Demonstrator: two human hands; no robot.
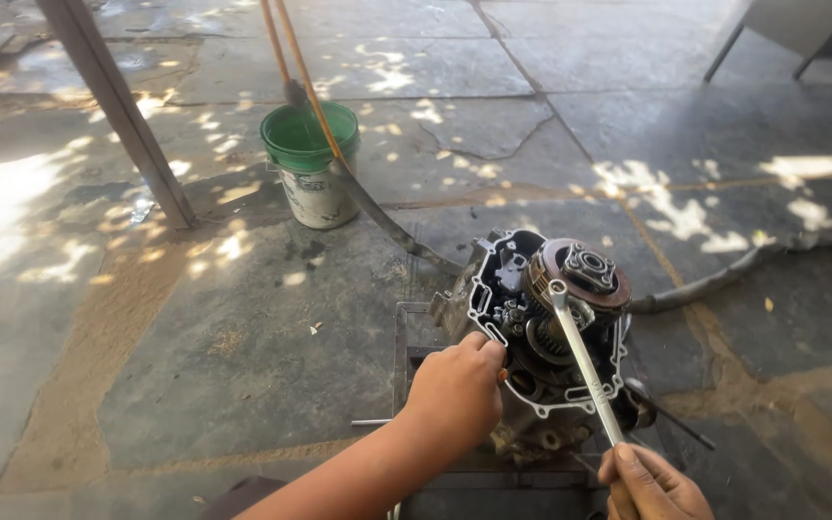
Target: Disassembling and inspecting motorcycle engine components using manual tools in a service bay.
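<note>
A motorcycle engine point(522, 385) with its side cover off sits on a metal stand on the stone floor; a round clutch assembly point(582, 273) shows at its top. My right hand point(649, 484) grips the lower end of a long silver wrench point(583, 361), whose ring end rests on the engine just left of the clutch. My left hand point(456, 387) is closed against the engine's left edge, fingers pressed at the casing; whether it holds a small tool is hidden.
A green-rimmed bucket point(312, 166) with wooden handles stands on the floor behind. A slanted metal post point(122, 111) rises at left. A hose point(724, 274) lies to the right. Chair legs point(724, 48) show top right.
</note>
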